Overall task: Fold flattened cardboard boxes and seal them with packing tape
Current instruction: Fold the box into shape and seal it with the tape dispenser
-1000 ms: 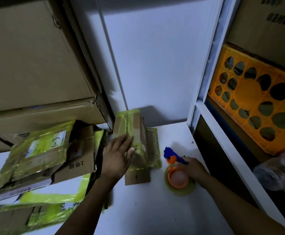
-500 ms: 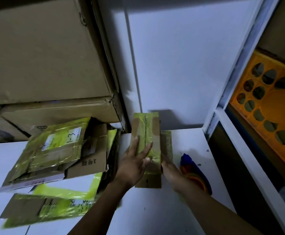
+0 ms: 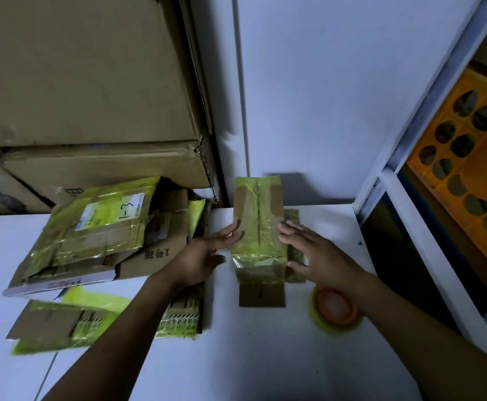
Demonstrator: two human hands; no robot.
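On white table [image 3: 265, 357], taped box [image 3: 258, 221]

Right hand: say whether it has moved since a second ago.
Yes. The right hand has left the orange-cored yellow tape roll, going left to the side of the yellow-taped cardboard box.

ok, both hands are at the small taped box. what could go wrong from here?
1. The left hand and right hand only press flat against the sides of the small taped box, so it may slip or tip.
2. The tape roll lies right under the right wrist; a careless pull back could knock it across the table.
3. The leaning pile of flattened boxes sits close to the left forearm and might slide if brushed.
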